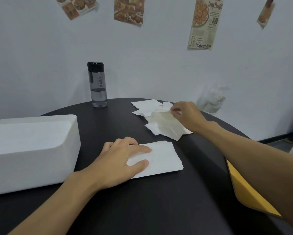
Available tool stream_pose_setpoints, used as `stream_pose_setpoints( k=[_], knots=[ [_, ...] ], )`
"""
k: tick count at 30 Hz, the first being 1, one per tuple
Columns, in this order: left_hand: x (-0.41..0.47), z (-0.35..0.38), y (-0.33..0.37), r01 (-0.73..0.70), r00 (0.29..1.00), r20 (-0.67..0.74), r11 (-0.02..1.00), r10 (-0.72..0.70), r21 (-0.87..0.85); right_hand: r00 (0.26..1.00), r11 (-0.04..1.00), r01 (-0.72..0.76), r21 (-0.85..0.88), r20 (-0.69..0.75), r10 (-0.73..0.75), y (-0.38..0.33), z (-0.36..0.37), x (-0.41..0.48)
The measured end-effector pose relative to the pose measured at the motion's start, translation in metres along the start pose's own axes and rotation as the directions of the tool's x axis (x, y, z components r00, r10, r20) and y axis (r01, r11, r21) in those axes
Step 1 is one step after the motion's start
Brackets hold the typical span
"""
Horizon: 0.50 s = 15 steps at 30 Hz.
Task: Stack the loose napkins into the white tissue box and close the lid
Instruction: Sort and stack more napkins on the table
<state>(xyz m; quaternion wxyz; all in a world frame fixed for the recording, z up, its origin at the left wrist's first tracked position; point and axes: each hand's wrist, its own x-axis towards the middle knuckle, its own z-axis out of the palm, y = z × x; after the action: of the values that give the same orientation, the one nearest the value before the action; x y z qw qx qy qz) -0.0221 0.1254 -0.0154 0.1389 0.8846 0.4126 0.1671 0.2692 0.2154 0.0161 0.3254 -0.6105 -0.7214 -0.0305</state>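
The left hand (122, 158) lies flat, fingers straight, pressing down on a neat stack (164, 158) of napkins at the middle of the black table (159, 209). The stack juts out to the right from under the fingertips. The right hand (187, 116) is over the loose pile (149, 107) near the far edge and pinches one napkin (162, 117) between thumb and fingertips (its edge raised off the pile). The white tissue box (32, 158) sits just left of the left hand, not touching it. A water bottle (99, 85) stands behind.
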Motion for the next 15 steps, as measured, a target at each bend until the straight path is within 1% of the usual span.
stream_pose_setpoints(
  k=[2,4,7,13,15],
  knots=[
    [0.000,-0.001,0.000,0.006,1.000,0.002,1.000,-0.006,-0.007,0.991,0.999,-0.022,0.027,0.129,0.018,-0.002,-0.001,-0.003],
    [0.000,-0.001,0.000,0.011,1.000,0.006,1.000,-0.011,-0.008,0.980,0.999,-0.036,0.009,0.195,0.033,0.003,0.001,-0.006],
    [0.000,-0.001,0.001,0.018,1.000,0.008,1.000,-0.018,-0.012,0.975,0.999,-0.011,-0.047,0.223,0.021,0.012,0.005,-0.008],
    [0.000,-0.001,0.001,0.034,0.999,0.003,0.999,-0.034,-0.007,0.974,0.997,-0.002,-0.078,0.225,0.020,0.016,0.014,-0.007],
    [0.000,0.000,0.000,0.035,0.999,0.008,0.999,-0.035,-0.003,0.969,0.993,0.013,-0.118,0.246,0.017,0.015,0.017,-0.005]
  ],
)
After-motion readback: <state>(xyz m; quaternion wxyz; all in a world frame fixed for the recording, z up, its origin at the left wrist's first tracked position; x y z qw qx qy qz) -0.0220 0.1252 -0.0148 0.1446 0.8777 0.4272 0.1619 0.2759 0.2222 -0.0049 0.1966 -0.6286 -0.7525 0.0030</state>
